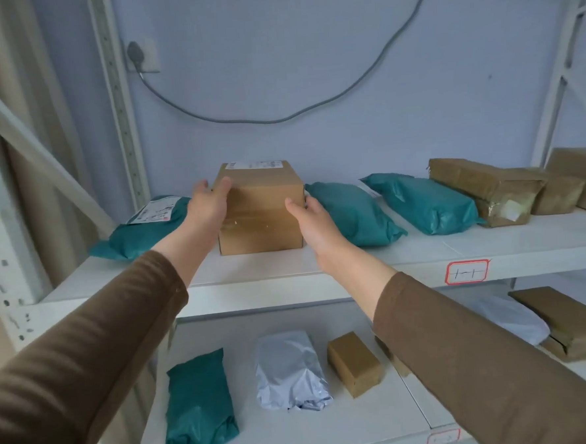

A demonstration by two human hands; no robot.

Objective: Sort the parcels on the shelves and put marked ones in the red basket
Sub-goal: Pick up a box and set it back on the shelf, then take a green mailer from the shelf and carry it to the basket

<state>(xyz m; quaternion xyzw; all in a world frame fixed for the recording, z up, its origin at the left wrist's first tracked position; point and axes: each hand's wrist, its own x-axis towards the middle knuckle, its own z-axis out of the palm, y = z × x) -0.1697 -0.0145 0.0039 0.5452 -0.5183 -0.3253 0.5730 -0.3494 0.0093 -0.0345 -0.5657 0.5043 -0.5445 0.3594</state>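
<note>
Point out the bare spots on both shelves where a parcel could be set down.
Upper shelf: its front strip, before the teal bags and brown parcels, is bare; behind, parcels sit side by side. Lower shelf: bare in front of the silver bag and small brown box, with narrower gaps between them.

A taped brown cardboard box (260, 213) sits upright on the upper white metal shelf (423, 251), white label on top. Teal plastic mailer bags flank it: one labelled at left (138, 231), two at right (349, 215) (424, 200). Brown paper-wrapped parcels (488, 189) lie farther right.
</note>
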